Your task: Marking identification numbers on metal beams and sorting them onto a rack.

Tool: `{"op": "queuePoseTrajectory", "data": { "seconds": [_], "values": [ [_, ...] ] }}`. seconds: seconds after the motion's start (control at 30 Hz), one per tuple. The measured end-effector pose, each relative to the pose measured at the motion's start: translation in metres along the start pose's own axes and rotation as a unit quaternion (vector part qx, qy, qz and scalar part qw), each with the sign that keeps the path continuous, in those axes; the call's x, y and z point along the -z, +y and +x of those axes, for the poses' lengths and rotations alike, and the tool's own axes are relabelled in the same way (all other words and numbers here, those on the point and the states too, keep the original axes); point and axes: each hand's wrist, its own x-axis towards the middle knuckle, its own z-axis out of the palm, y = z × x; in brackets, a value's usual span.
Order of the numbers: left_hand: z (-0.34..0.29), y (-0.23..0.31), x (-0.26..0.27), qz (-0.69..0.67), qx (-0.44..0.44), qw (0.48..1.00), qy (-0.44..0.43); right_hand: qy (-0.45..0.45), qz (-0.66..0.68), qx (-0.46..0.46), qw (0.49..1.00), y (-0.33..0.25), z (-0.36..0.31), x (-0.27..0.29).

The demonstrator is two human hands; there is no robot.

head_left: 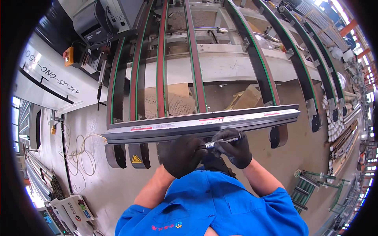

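The left hand point(183, 155) hides its own fingertips; they are curled in, but whether they pinch the near end of the pen point(226, 142) cannot be told. The pen's tip is not distinguishable. The right hand point(235, 148) has its fingers closed around the pen's barrel. Both hands wear black gloves. The bars point(149, 137) hide part of the rails point(162, 70) below, and several rails are cut off at the upper edge. The far right is small and bent by the lens.

The rails run away from the person, dark, with green and red edging; 1 rail end bears a yellow warning label point(136, 159). Cardboard point(246, 98) shows below, between rails. The grey floor point(303, 157) carries a coiled hose point(80, 155) at left and a green trolley point(311, 188) at lower right. A white machine point(51, 74) stands at left.

The pen is slim, part silver-white and part dark, held slantwise between the 2 hands, in front of the person's blue shirt point(212, 192) and just beside the bars' near edge. The bars lie across the rails, long and dark, with pale film point(177, 125) bearing red marks on top; their exact count is unclear.
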Motion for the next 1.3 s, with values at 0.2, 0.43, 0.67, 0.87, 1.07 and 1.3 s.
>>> {"op": "queuePoseTrajectory", "data": {
  "seconds": [0.2, 0.43, 0.67, 0.87, 1.07, 1.3],
  "values": [
    [-0.035, 0.007, -0.053, -0.147, 0.324, 0.934, 0.000, -0.095, -0.412, 0.114, 0.899, 0.006, 0.083, 0.124],
    [-0.031, 0.017, -0.230, -0.493, 0.494, 0.692, 0.187, -0.328, -0.592, -0.106, 0.729, 0.049, 0.161, 0.267],
    [0.020, 0.016, -0.322, -0.557, 0.390, 0.521, 0.516, -0.359, -0.552, -0.115, 0.743, 0.049, 0.158, 0.270],
    [0.039, 0.007, -0.349, -0.629, 0.315, 0.355, 0.616, -0.300, -0.620, -0.084, 0.720, 0.004, 0.100, 0.247],
    [0.031, -0.014, -0.374, -0.649, 0.195, 0.334, 0.655, -0.321, -0.567, -0.082, 0.754, -0.002, 0.064, 0.240],
    [0.050, 0.002, -0.363, -0.609, 0.243, 0.285, 0.699, -0.337, -0.616, 0.071, 0.708, -0.007, 0.036, 0.232]
  ]
}}
